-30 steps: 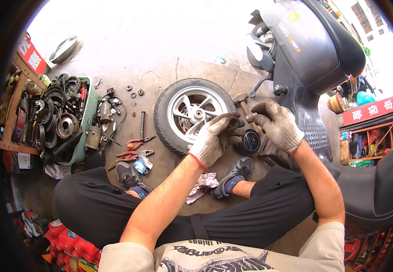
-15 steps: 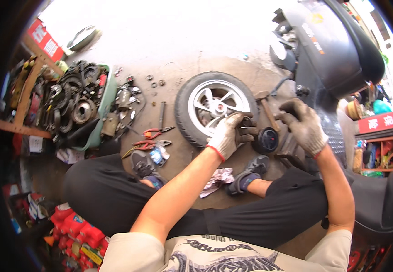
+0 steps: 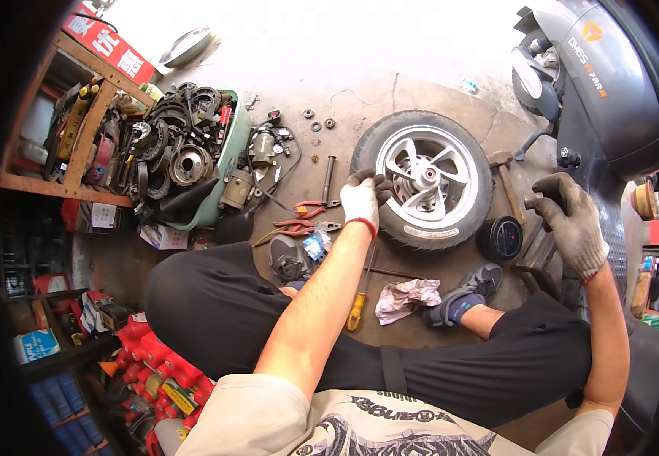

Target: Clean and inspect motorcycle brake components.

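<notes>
Both my hands wear greyish-white work gloves with dark palms. My left hand (image 3: 363,199) hovers by the left edge of a wheel (image 3: 442,228) with a black tyre and silver spokes, lying flat on the floor. Its fingers are curled in, and whatever they hold is hidden. Right of the wheel, my right hand (image 3: 570,228) is raised with thumb and fingers pinched around a small, dull metal-looking piece (image 3: 531,201), too small to name. A hammer (image 3: 510,191) with a wooden handle lies between wheel and right hand. Below it sits a round black tin (image 3: 502,238).
Red-handled pliers (image 3: 299,228) and a metal rod (image 3: 328,178) lie left of the wheel. A yellow-handled screwdriver (image 3: 357,311) and crumpled cloth (image 3: 405,299) are near my feet. A green bin (image 3: 230,140) of metal parts stands left, a grey scooter (image 3: 611,83) right.
My view has swung left, so the scene sits farther right. My left hand has moved left, from over the wheel's near edge to beside the tyre. My right hand stays raised, fingers pinched.
</notes>
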`<state>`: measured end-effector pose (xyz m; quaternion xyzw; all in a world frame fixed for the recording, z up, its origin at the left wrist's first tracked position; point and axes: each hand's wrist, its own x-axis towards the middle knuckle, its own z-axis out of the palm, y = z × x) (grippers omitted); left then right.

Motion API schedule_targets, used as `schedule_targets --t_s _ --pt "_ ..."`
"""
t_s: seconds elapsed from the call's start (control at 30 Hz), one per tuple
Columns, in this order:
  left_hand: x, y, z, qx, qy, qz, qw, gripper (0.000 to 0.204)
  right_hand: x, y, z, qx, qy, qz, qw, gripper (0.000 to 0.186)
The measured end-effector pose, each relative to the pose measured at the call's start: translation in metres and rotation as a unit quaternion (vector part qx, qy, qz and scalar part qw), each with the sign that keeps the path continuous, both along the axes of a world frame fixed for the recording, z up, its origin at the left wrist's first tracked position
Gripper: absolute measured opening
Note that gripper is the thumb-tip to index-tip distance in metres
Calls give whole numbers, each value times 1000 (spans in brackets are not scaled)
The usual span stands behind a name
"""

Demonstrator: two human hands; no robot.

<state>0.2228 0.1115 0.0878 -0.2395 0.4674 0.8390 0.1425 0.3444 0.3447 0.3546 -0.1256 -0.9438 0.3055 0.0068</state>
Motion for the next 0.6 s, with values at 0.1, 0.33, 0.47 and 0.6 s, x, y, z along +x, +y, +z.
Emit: schedule_targets --t_s 0.1,0.33,0.47,0.6 --pt "-10 -21 -52 -97 3 32 995 36 -5 -6 3 -49 -25 -8 998 20" --pt "-58 -50 -109 -344 34 22 938 21 -7 5 -2 -37 -2 -20 999 17" --pt "-110 -74 -100 -540 125 26 832 22 -15 7 -4 -27 -40 -50 998 19" --pt "-163 -98 -98 -639 112 -65 758 34 -23 12 -11 -20 -30 -69 997 17"
